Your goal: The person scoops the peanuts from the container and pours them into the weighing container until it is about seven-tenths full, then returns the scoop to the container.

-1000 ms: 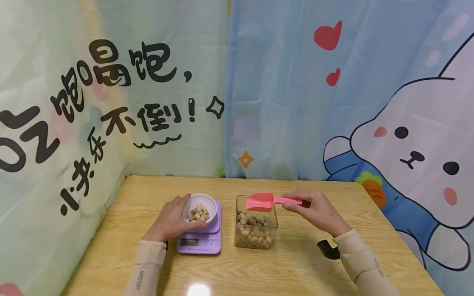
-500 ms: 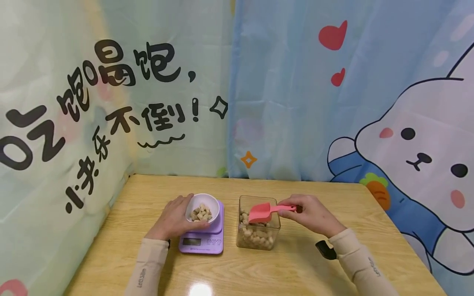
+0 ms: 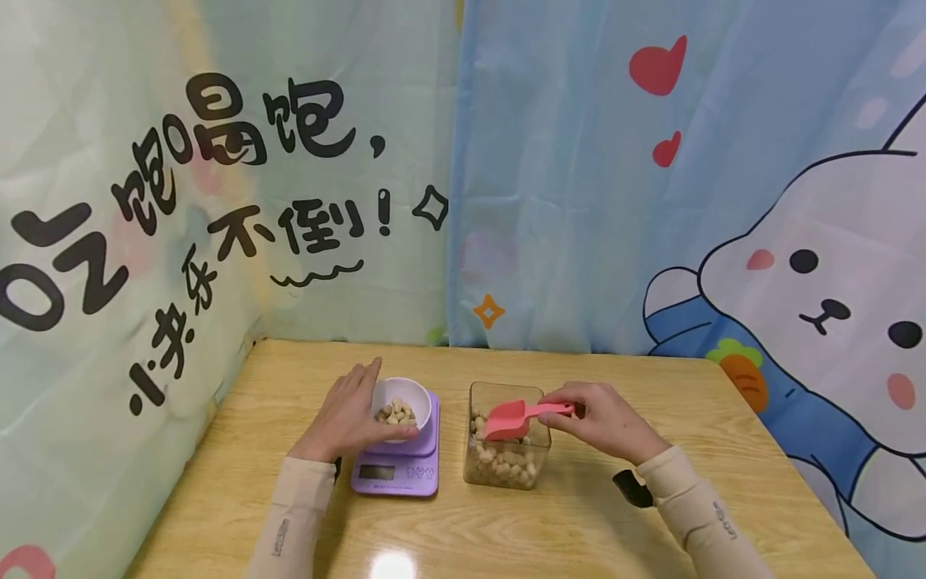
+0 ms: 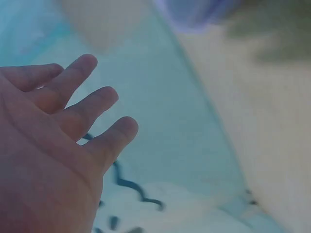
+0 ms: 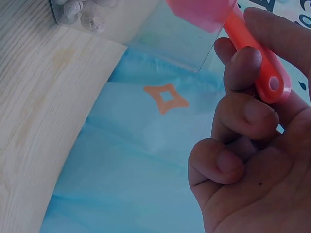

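Observation:
In the head view my left hand (image 3: 346, 416) stands beside a small white bowl (image 3: 418, 393), its fingers straight and spread, the thumb across the bowl's near side. Whether it touches the rim I cannot tell. Tan peanuts (image 3: 398, 412) lie in the bowl, which sits on a purple kitchen scale (image 3: 427, 484). My right hand (image 3: 608, 422) pinches the handle of a pink scoop (image 3: 509, 420), whose blade is tilted down in the mouth of a clear square container (image 3: 473, 474) holding more peanuts (image 3: 502, 465). Curled fingers (image 5: 248, 116) show below the handle in the right wrist view.
The wooden table (image 3: 463, 535) carries the scale on the left and the container to its right. A printed curtain (image 3: 542, 201) hangs behind the table's back edge. A black wrist device (image 3: 633, 489) shows by the right sleeve.
My right hand has lowered the scoop from above the container down into its mouth. The left hand's fingers have straightened and lifted from the bowl's rim.

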Motion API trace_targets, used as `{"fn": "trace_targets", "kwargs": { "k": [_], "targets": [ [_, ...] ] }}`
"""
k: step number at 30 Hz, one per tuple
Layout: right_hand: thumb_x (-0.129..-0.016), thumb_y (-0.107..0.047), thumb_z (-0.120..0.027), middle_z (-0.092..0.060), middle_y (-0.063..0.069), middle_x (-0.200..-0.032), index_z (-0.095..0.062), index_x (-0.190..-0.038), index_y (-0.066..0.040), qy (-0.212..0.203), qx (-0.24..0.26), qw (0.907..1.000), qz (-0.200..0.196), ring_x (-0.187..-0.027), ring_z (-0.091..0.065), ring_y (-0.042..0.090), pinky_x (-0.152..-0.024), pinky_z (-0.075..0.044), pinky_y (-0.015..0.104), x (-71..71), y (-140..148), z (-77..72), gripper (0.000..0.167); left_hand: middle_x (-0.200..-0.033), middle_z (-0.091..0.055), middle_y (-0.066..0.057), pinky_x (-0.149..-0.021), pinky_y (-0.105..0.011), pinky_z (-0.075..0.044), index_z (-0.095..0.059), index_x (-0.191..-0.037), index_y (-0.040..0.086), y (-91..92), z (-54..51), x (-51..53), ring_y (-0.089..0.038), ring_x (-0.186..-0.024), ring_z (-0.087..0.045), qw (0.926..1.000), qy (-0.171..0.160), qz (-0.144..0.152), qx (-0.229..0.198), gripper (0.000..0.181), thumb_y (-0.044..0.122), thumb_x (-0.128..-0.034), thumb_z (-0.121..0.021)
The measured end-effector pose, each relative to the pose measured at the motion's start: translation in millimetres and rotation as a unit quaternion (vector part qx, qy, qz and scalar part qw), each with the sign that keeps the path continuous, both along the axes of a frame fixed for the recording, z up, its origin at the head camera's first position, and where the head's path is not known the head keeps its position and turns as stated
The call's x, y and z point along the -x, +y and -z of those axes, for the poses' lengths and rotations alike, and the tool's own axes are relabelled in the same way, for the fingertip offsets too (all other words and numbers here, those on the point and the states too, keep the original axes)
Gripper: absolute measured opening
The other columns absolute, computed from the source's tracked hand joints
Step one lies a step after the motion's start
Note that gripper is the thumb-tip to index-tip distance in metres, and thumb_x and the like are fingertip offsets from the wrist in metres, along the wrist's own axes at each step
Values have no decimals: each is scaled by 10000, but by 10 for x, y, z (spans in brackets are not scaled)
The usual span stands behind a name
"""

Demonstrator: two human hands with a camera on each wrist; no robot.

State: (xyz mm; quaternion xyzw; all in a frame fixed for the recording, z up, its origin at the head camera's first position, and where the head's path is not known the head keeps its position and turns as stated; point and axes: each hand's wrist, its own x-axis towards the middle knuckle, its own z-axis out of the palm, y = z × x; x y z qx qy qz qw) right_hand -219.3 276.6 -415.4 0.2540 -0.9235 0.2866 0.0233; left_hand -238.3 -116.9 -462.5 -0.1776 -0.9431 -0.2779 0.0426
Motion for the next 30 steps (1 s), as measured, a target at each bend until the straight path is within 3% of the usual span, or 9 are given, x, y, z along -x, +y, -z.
{"fn": "trace_targets", "kwargs": {
  "k": [6, 9, 12, 18, 25, 30],
  "targets": [
    [-935, -413, -729, -606, -129, -774, -774, -1026, -259, 68, -29, 10000, 42, -618, -478, 83, -530, -424, 249, 2, 13, -5, 184, -1624, -302, -187, -1237, -534, -125, -219, -1612, 34, 349, -329, 31, -377, -1519, -202, 9967, 215, 636, 450, 1308, 801, -683, -729],
    [-930, -420, -732, -635, -141, -817, -778, -1048, -248, 74, 15, 10000, 29, -642, -509, 80, -552, -459, 252, -3, 15, 0, 214, -1635, -299, -143, -1240, -519, -131, -209, -1622, 70, 548, -398, 42, -338, -1530, -185, 9932, 195, 905, 699, 1302, 831, -685, -696],
    [-927, -408, -736, -659, -147, -858, -780, -1063, -234, 63, 72, 10000, -23, -675, -541, 83, -586, -492, 256, -11, 14, 8, 226, -1630, -319, -117, -1242, -505, -138, -215, -1624, 86, 719, -395, 52, -307, -1536, -175, 9903, 127, 1131, 802, 1295, 834, -683, -696],
    [-925, -390, -742, -662, -152, -847, -785, -1062, -224, 48, 38, 9999, -82, -675, -541, 82, -588, -494, 253, -23, 14, -1, 219, -1600, -380, -94, -1247, -497, -129, -288, -1608, 107, 932, -290, 60, -293, -1538, -179, 9847, -185, 1488, 890, 1223, 805, -699, -714],
    [-929, -355, -744, -647, -165, -827, -797, -1051, -205, 165, -442, 9978, -470, -654, -510, 55, -560, -469, 244, 25, 50, -155, 201, -1471, -540, -32, -1246, -486, -143, -405, -1558, 119, 999, -238, 73, -300, -1519, -243, 9829, -142, 1590, 913, 1141, 822, -705, -688],
    [-913, -320, -763, -648, -169, -859, -798, -1011, -207, 418, -1038, 9908, -764, -689, -524, 26, -596, -481, 240, 85, 50, -336, 154, -1471, -542, -33, -1243, -485, -158, -410, -1554, 123, 1001, -238, 84, -297, -1513, -258, 9830, -135, 1602, 892, 1135, 834, -710, -672]
  ]
}}
